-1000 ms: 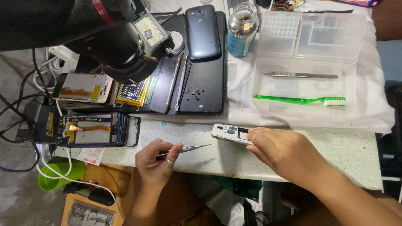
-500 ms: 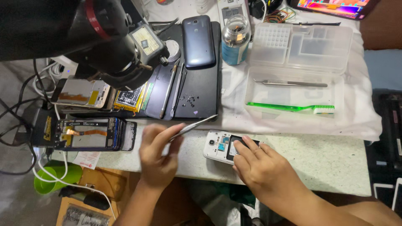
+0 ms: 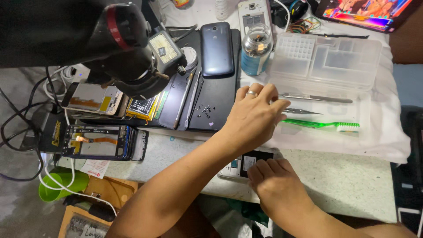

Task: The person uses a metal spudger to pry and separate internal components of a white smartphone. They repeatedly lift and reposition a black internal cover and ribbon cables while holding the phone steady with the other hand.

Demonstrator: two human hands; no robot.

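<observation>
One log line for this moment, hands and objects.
left hand: over tweezers by green toothbrush | right hand: pressing opened phone on table

Pale speckled worktop [image 3: 343, 176] under a white cloth [image 3: 387, 132] — grey floor [image 3: 17, 207] below.

Bare forearms, no sleeves; left hand [image 3: 253, 115] w/ silver ring.

The toothbrush [image 3: 319, 124] is bright green with white bristles. The phone [image 3: 217, 49] on the black mat [image 3: 220, 101] is dark blue-grey. The parts box [image 3: 326, 59] is clear, the cloth [image 3: 383, 136] white, the cup [image 3: 59, 187] green, the desk [image 3: 343, 176] pale speckled.
</observation>
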